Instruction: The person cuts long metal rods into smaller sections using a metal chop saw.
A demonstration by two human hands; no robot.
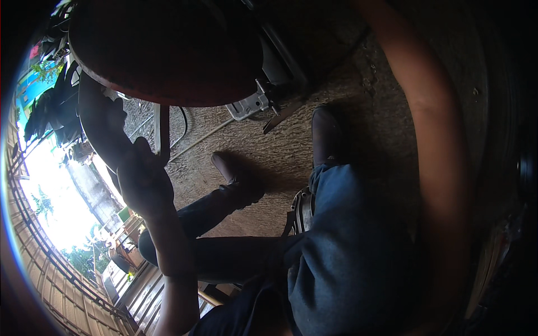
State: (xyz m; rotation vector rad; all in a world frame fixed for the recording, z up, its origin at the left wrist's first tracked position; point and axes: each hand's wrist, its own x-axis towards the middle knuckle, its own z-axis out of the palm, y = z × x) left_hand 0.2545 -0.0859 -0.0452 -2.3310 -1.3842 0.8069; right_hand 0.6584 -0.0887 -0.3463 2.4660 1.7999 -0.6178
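My left hand is closed around the lower end of a dark curved piece, its thumb pointing up. Shadow hides what this piece is. Above and to the right of the hand hangs a large dark rounded object with a reddish lower edge, filling much of the upper left. A narrow upright bar comes down from below it, close to my left thumb. My right forearm bends up along the right side and leaves the picture at the top; the right hand is out of view.
A metal bracket with threaded bolts sits under the rounded object, beside a dark frame. My shoes rest on the rough brown floor. A thin rod and dark cable lie there. Bright daylight, plants and fencing are at left.
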